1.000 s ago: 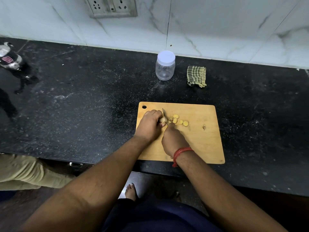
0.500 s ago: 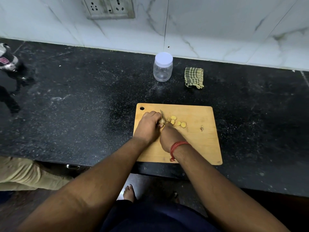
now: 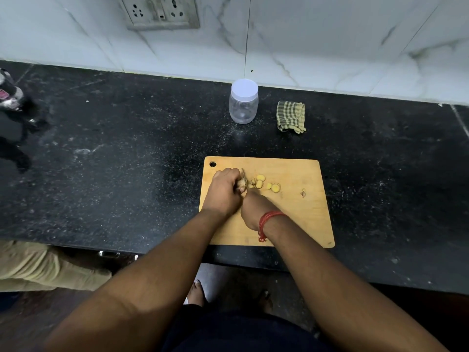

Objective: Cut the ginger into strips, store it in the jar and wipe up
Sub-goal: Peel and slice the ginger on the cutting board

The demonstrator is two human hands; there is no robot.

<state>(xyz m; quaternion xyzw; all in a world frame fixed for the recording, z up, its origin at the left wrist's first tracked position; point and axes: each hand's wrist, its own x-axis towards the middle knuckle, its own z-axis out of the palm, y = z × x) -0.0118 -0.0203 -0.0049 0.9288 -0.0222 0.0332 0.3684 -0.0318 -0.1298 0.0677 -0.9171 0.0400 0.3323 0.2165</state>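
A wooden cutting board [image 3: 299, 219] lies on the black counter. My left hand [image 3: 223, 191] grips a piece of ginger [image 3: 241, 184] at the board's upper left. My right hand [image 3: 256, 209], with a red thread at the wrist, holds a knife [image 3: 244, 175] whose blade stands against the ginger; the handle is hidden in my fist. Several yellow ginger slices [image 3: 264, 182] lie just right of the blade. A small scrap [image 3: 303, 193] lies further right. A clear jar [image 3: 243, 101] with a white lid stands behind the board, and a folded checked cloth [image 3: 290, 116] lies to its right.
The black speckled counter [image 3: 114, 161] stretches left and right, backed by a white marble wall with a socket plate [image 3: 160, 11]. A dark appliance [image 3: 10, 97] sits at the far left edge. Another person's beige trouser leg [image 3: 38, 265] shows below the counter on the left.
The knife blade has stayed at the ginger with small cutting motions; the hands remain together on the board. The camera has shifted slightly.
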